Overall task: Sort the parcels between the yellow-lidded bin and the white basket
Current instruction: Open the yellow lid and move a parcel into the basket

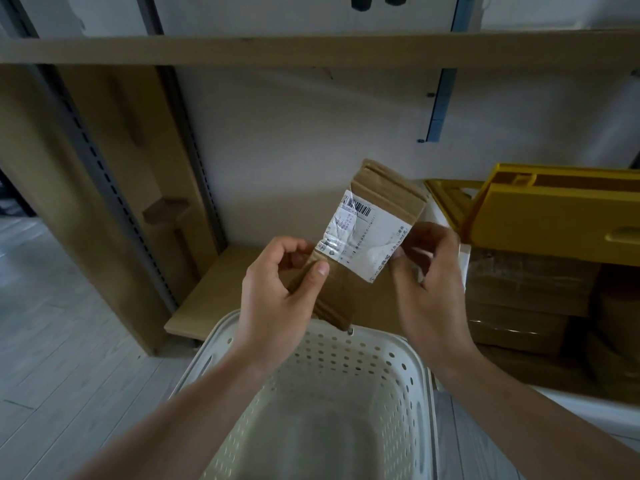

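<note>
From the head camera, a small brown cardboard parcel (360,244) is held up in the air above the far rim of the white basket (420,393), tilted with its upper end leaning away and to the right. A white shipping label (367,237) with a barcode is stuck across its face and is turned toward the camera.

The parcel's lower left edge is pinched by the left hand (280,292), the thumb laid on the front and the curled fingers behind. Its right edge, at the label's corner, is pinched by the right hand (433,275) between thumb and fingertips, the remaining fingers loosely curled. The pose suggests the label is being read so that a destination can be chosen.

The perforated basket stands on the floor just below the hands, and nothing can be seen lying in the part of it that shows. To the right, the yellow lid (554,216) of the bin is propped open, and several brown cardboard parcels (526,289) are stacked inside the bin (588,410) beneath it. Wooden shelving (311,51) runs behind.

The sorting is therefore judged to be at an early stage: one parcel is in hand and undecided, none appears to have been placed in the basket, and the stack in the bin is left to be gone through. How many parcels lie there cannot be told.
</note>
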`<state>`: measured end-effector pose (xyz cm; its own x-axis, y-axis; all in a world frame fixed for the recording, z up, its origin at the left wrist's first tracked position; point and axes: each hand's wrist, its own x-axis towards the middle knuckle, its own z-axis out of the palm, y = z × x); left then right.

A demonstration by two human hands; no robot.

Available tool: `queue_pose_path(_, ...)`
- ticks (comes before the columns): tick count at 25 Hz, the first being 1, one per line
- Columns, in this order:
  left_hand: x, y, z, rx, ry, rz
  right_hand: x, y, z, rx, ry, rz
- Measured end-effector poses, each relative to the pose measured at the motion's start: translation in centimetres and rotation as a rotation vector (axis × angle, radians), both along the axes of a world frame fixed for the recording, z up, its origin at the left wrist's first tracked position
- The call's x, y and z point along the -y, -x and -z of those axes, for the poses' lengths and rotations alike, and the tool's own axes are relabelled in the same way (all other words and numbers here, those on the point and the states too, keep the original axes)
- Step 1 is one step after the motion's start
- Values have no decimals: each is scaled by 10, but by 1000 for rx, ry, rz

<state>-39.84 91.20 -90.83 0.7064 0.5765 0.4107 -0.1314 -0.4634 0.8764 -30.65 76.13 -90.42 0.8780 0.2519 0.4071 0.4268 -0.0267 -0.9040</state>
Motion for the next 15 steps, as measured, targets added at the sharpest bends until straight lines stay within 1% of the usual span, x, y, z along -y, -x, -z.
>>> queue_pose_path(4,9,-5,5,-26,-17,15,-4,5,3,30,51,-74)
queue_pose_path(9,15,-8,7,-27,-2,54,1,5,1,12,98,-136)
queue_pose_path(15,15,-11,10,-41,3,92,9,5,0,22,109,-139)
